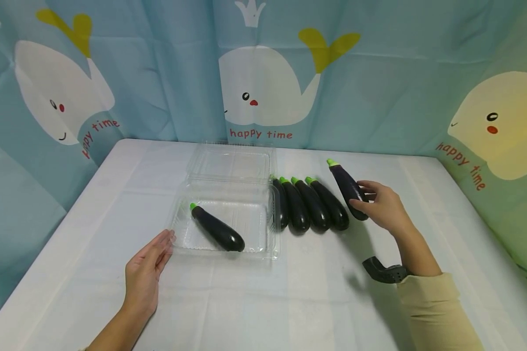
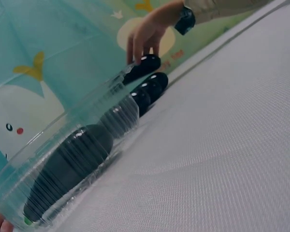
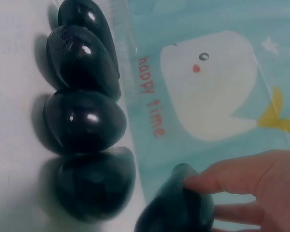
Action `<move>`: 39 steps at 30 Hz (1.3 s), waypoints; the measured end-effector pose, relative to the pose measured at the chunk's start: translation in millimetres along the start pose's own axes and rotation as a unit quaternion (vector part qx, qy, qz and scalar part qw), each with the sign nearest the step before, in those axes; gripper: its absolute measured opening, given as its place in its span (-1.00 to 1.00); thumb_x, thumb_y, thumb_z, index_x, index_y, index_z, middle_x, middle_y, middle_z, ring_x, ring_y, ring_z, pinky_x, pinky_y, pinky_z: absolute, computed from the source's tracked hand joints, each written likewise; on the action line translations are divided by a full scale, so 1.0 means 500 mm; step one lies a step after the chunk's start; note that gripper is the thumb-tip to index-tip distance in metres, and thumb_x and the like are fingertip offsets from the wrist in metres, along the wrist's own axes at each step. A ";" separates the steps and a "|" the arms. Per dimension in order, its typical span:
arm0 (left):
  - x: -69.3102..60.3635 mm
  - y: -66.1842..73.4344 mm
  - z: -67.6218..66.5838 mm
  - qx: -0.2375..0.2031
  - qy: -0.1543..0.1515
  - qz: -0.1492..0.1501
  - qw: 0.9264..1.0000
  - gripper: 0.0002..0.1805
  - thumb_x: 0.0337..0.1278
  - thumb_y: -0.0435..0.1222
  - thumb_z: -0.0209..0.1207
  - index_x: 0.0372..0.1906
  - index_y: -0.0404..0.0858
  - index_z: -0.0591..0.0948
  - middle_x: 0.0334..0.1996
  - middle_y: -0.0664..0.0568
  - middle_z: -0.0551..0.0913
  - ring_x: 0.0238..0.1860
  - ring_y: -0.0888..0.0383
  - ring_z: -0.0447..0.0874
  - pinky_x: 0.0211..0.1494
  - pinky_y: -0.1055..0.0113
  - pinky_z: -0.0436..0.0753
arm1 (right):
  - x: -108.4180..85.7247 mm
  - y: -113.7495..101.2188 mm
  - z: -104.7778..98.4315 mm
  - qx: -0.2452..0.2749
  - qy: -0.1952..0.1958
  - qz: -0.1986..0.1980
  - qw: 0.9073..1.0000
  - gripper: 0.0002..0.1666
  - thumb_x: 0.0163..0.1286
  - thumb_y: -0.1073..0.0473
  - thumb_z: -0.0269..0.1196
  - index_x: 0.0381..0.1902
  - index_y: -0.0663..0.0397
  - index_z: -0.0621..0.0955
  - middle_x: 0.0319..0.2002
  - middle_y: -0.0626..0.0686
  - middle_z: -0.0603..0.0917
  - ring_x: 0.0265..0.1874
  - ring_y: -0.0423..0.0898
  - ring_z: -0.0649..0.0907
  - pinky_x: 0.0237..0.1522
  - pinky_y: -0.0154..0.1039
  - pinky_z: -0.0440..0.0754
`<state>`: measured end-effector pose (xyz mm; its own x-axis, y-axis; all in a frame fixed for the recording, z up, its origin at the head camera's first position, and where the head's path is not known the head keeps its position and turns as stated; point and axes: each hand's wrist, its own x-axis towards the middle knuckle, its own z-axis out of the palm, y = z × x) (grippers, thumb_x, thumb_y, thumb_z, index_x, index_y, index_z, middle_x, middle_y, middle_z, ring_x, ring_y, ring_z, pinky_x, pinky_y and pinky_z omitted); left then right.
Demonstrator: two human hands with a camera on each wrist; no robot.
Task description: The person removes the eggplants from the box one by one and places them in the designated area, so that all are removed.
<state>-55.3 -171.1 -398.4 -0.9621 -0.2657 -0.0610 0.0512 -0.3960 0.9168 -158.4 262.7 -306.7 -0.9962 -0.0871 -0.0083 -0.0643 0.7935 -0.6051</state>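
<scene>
My right hand (image 1: pixel 384 204) pinches an eggplant (image 1: pixel 347 187) by its thick lower end, holding it above the table with its green stem tilted up and away. In the right wrist view, thumb and fingers lie on either side of this eggplant (image 3: pixel 179 205). My left hand (image 1: pixel 147 270) touches the left front corner of a clear plastic clamshell box (image 1: pixel 254 214) with extended fingers. One eggplant (image 1: pixel 218 228) lies slantwise inside the box, and the hinged lid (image 1: pixel 230 163) is folded back behind it. Seen from the left wrist, that eggplant (image 2: pixel 70 166) shows through the clear wall.
Several eggplants (image 1: pixel 314 207) lie in a row right of the box, stems pointing away; the leftmost is partly behind the box's wall. A white cloth (image 1: pixel 246 297) covers the table. A blue whale-print curtain (image 1: pixel 171 73) hangs along the back.
</scene>
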 end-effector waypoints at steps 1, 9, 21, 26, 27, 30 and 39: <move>0.000 0.000 0.000 0.000 -0.001 0.001 1.000 -0.52 0.31 -0.33 0.01 0.17 -0.61 0.31 -0.03 0.07 0.62 0.03 0.22 0.54 0.09 0.41 0.46 | 0.001 0.003 0.000 -0.002 -0.001 0.003 1.000 -0.29 0.29 0.10 0.19 0.27 0.39 0.26 0.11 0.45 0.38 0.07 0.34 0.41 -0.18 0.14 0.58; 0.000 0.000 0.000 -0.002 0.003 -0.003 1.000 -0.54 0.31 -0.33 0.01 0.17 -0.60 0.33 -0.05 0.07 0.62 0.02 0.22 0.54 0.08 0.42 0.47 | 0.001 0.020 0.007 0.012 -0.022 0.034 0.999 -0.27 0.28 0.13 0.20 0.27 0.44 0.23 0.16 0.48 0.33 0.10 0.35 0.39 -0.08 0.15 0.54; -0.002 0.000 -0.001 0.006 0.000 -0.001 1.000 -0.51 0.32 -0.34 0.00 0.18 -0.63 0.28 -0.03 0.08 0.61 0.03 0.23 0.53 0.08 0.43 0.47 | 0.010 0.052 0.026 0.024 -0.037 0.044 0.998 -0.27 0.27 0.16 0.19 0.25 0.49 0.22 0.16 0.50 0.30 0.11 0.37 0.36 0.00 0.17 0.49; -0.003 0.000 -0.001 0.005 0.001 -0.001 1.000 -0.52 0.31 -0.34 0.00 0.18 -0.63 0.29 -0.03 0.08 0.61 0.03 0.22 0.53 0.08 0.42 0.47 | 0.013 0.053 0.029 0.017 -0.038 0.042 0.998 -0.28 0.27 0.16 0.20 0.24 0.51 0.24 0.12 0.52 0.33 0.10 0.37 0.37 -0.02 0.17 0.49; -0.003 0.000 -0.001 0.004 0.002 -0.001 1.000 -0.52 0.31 -0.34 0.01 0.18 -0.62 0.29 -0.03 0.08 0.61 0.03 0.22 0.53 0.08 0.42 0.47 | 0.013 0.053 0.029 0.017 -0.041 0.042 0.998 -0.28 0.28 0.16 0.19 0.24 0.52 0.23 0.11 0.53 0.33 0.09 0.38 0.37 -0.02 0.17 0.49; -0.002 0.000 -0.001 0.002 0.003 -0.002 1.000 -0.52 0.31 -0.33 0.01 0.17 -0.61 0.30 -0.04 0.08 0.62 0.03 0.22 0.54 0.08 0.42 0.47 | 0.016 0.053 0.031 0.010 -0.051 0.045 0.998 -0.27 0.28 0.16 0.19 0.24 0.54 0.22 0.11 0.55 0.32 0.09 0.40 0.36 -0.03 0.18 0.49; -0.001 0.002 0.001 0.004 0.004 -0.003 1.000 -0.50 0.31 -0.33 0.01 0.18 -0.63 0.28 -0.04 0.09 0.62 0.03 0.22 0.54 0.09 0.41 0.46 | 0.020 0.053 0.030 -0.007 -0.060 0.051 0.997 -0.23 0.31 0.09 0.16 0.26 0.53 0.18 0.14 0.55 0.28 0.11 0.41 0.33 0.01 0.21 0.45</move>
<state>-55.1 -170.8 -397.5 -0.9604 -0.2697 -0.0696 0.0428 -0.3897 0.9199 -169.0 273.6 -334.8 -0.9834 -0.0760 -0.1645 0.0353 0.8100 -0.5854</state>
